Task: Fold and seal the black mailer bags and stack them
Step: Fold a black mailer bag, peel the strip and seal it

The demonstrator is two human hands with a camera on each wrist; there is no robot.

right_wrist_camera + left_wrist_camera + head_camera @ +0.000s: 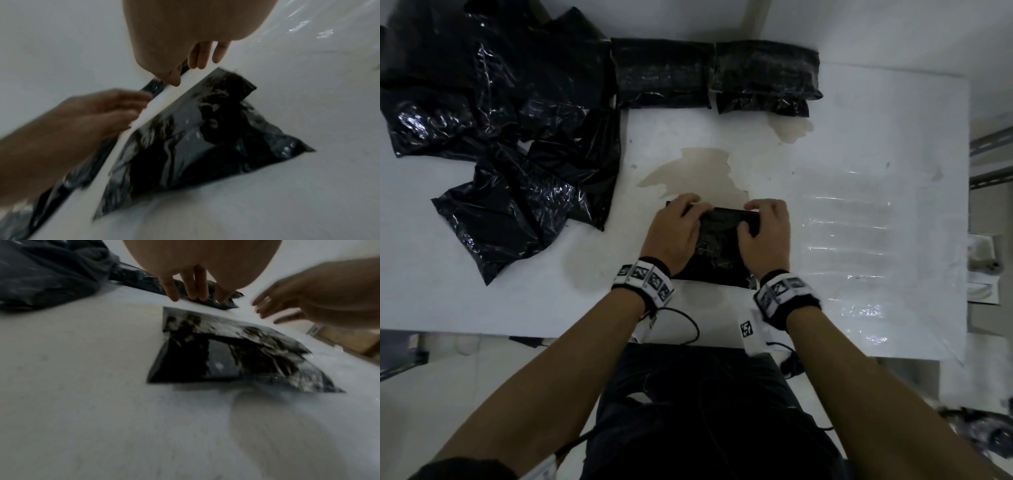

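Pinching mailer bag (719, 246) far flap, left hand (674, 236) grip, right hand (767, 236) grip, bag under both palms

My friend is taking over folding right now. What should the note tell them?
Left hand and right hand: both grip the far flap of the black mailer bag, which lies on the white table straight ahead.
Done: two sealed stacks at the table's far edge.
Left: fold this flap over, press it sealed, stack it, then work through the loose pile at far left.
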